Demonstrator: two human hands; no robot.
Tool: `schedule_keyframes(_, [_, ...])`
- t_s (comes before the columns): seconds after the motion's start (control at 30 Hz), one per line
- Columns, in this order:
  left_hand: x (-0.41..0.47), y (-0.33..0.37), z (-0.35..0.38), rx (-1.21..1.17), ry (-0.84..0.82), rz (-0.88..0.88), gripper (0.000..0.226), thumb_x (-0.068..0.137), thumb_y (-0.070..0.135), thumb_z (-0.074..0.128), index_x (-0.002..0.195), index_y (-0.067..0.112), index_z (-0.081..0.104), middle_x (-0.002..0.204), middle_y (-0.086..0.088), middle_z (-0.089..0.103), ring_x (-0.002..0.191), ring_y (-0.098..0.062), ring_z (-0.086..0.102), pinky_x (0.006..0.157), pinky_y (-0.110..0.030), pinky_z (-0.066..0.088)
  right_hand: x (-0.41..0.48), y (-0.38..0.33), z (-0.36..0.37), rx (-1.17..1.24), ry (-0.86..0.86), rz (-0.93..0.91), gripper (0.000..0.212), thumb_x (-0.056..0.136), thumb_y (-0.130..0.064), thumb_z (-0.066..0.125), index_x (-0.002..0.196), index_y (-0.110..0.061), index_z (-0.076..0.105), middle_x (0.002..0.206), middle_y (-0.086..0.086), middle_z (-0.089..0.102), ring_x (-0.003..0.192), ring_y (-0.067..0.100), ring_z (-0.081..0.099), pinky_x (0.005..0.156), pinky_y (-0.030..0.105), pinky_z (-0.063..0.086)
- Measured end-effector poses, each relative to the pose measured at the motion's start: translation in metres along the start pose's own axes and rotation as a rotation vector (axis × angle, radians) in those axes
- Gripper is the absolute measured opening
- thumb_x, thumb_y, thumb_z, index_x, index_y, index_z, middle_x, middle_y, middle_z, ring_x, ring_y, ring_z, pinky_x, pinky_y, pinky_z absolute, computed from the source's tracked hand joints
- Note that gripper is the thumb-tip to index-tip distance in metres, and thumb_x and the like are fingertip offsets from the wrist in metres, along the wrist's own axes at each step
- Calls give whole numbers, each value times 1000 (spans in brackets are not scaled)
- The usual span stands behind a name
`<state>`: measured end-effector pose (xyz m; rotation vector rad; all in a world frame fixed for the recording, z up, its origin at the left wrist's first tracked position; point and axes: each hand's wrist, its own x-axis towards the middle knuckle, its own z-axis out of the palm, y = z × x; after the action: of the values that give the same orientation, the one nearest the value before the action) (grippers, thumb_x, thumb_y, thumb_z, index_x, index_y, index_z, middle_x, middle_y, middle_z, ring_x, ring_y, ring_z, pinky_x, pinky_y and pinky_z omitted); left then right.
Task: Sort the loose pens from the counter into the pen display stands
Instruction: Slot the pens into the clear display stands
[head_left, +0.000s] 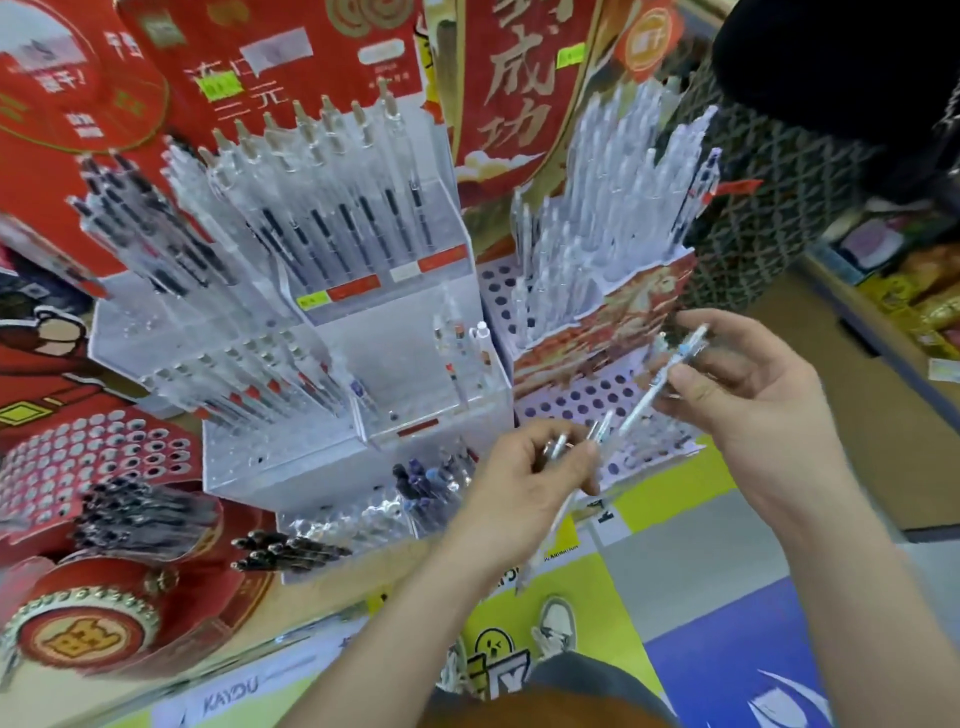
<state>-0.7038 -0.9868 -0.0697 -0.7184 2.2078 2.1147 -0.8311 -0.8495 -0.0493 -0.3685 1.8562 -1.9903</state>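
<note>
The left hand (524, 467) grips a bunch of clear pens (571, 447). The right hand (737, 395) pinches one clear pen (662, 376) over the holed stand (587, 400). Pens are light, stiff and slippery; hold the middle.

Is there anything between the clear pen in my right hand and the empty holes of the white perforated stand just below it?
Nothing visible blocks it. The right hand holds the clear pen directly above the white perforated stand; the left hand with its pens sits off to the side.
</note>
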Motion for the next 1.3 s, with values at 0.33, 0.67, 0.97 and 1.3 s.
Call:
schedule_keyframes(0.33, [21,-35,27,220,106,-79,6,98,26,51,102,24,55,80,5,66,67,-12,55,55,-17,41,43,25,-33,-390,-5,-141,26,94,0,59,94,-27,60,75,-16,63,70,5,62,69,22,53])
schedule_keyframes(0.67, [37,-46,35,249,180,-141,6,99,23,50,103,20,54,93,7,69,66,-8,58,48,-13,39,56,52,-39,-836,-119,-246,15,87,-11,69,98,-22,69,77,-7,61,71,20,52,73,38,48])
schedule_keyframes(0.97, [45,-46,31,250,197,-93,4,98,26,51,99,30,53,91,14,71,71,-7,58,65,-32,49,61,45,-44,-955,-183,-275,14,86,-11,71,97,-21,71,74,-4,62,74,17,44,70,29,36])
schedule_keyframes(1.3, [50,-38,27,273,232,-33,1,96,27,57,95,27,56,81,16,60,70,6,53,63,-15,39,61,53,-39,-1058,-404,-245,13,91,-19,67,103,-20,74,88,-5,64,99,22,49,83,39,45])
